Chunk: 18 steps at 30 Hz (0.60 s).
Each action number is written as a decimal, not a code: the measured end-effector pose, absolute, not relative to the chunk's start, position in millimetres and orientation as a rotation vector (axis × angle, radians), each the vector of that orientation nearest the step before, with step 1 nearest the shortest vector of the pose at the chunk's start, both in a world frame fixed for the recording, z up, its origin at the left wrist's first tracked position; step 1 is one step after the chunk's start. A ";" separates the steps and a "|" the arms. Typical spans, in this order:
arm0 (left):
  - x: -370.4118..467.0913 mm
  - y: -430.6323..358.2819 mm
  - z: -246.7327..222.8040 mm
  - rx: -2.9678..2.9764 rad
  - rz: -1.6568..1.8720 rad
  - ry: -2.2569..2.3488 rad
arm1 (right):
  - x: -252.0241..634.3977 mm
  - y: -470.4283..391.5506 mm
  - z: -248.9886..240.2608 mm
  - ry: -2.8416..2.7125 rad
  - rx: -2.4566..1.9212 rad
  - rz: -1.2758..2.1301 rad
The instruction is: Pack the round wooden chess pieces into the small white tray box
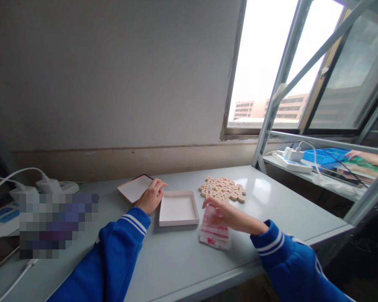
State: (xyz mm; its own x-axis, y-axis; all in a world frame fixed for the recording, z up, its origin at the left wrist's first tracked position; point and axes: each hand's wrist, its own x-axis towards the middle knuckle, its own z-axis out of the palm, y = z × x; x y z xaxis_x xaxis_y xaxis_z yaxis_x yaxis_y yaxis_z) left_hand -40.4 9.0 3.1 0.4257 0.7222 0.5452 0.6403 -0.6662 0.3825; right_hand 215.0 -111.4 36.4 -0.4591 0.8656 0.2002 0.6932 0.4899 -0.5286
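My left hand (151,196) has its fingers stretched out, between a shallow open lid (137,187) and a white square box (179,222). It touches the box's left rim or hovers just over it; I cannot tell which. Nothing shows inside the box. My right hand (225,214) bends over a folded clear plastic sheet with red print (213,240), its fingers at the sheet's upper part. Behind that hand lies a cluster of round wooden Chinese chess pieces (222,188), in one layer on the grey desk (170,260).
At the left are power strips with white chargers (48,184), cables and a blurred-out item (59,222). A metal frame post (267,121) rises at the desk's right corner. On the desk beyond, another person's hand (362,157) is near a blue basket (326,156).
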 end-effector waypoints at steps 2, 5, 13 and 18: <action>-41.0 3.2 10.6 2.576 1.211 1.280 | 216.0 -116.2 26.2 -2.297 -1.420 0.266; -44.2 -4.9 20.6 2.627 1.447 1.336 | 218.2 -120.1 19.1 -2.220 -1.493 -0.059; -50.5 -5.6 18.6 2.854 1.690 1.128 | 227.6 -133.0 15.5 -2.274 -1.686 0.258; -48.5 -6.3 16.3 2.923 1.667 1.043 | 225.2 -139.7 32.6 -2.304 -1.740 0.456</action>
